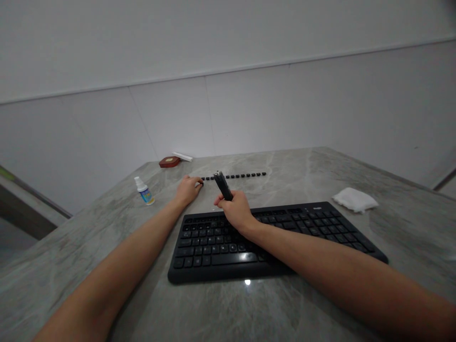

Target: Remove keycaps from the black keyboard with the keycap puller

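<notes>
Head view: right hand (237,210) partly hides keyboard (242,258).

Right hand (234,209) clenched, forearm (317,247) slanting; left hand (188,191) farther out, left of the right hand, arm (131,254) outstretched!

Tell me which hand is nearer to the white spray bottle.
Left. The left hand is to the right of the white spray bottle, with open tabletop between; the right hand is farther right, above the keyboard's far edge.
</notes>
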`<state>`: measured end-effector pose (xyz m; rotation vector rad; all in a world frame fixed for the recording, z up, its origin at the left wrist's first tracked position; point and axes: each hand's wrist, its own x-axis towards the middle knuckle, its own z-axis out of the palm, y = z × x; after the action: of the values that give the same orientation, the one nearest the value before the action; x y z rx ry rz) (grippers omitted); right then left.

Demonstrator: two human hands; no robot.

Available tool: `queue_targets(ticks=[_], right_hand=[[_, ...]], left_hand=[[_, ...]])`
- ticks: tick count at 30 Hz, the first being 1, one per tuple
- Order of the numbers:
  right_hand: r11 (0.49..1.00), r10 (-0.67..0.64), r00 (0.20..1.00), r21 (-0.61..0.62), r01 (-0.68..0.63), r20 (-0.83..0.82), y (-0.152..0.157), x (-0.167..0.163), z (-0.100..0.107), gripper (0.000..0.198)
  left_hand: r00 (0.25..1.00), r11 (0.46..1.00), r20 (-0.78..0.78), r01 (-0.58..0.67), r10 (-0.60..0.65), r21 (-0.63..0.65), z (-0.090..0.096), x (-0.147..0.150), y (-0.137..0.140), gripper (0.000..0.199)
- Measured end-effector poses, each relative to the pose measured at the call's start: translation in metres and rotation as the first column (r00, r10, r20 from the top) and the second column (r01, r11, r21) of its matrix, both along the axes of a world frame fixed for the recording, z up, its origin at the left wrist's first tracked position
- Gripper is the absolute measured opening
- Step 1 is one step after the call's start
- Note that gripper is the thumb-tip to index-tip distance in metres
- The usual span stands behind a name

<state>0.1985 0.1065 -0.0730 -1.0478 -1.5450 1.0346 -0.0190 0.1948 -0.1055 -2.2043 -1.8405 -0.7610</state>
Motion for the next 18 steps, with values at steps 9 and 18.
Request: queue_targets(ticks=[9,18], right_hand=[[1.0,-0.01,1.0,-0.007,0.01,-0.002,0.0,-0.001,0.001,0.015],[0.999,-0.016,0.999,-0.029,0.014,-0.047,0.001,0.004,-0.001,0.012]], left_hand=[[0.997,1.0,0.072,0.007,-0.009,0.022,0.001,-0.003,0.003,0.048],[0.947,0.987,0.29,-0.154,0.137,0.038,0.014,0.0,-0.015,0.037]])
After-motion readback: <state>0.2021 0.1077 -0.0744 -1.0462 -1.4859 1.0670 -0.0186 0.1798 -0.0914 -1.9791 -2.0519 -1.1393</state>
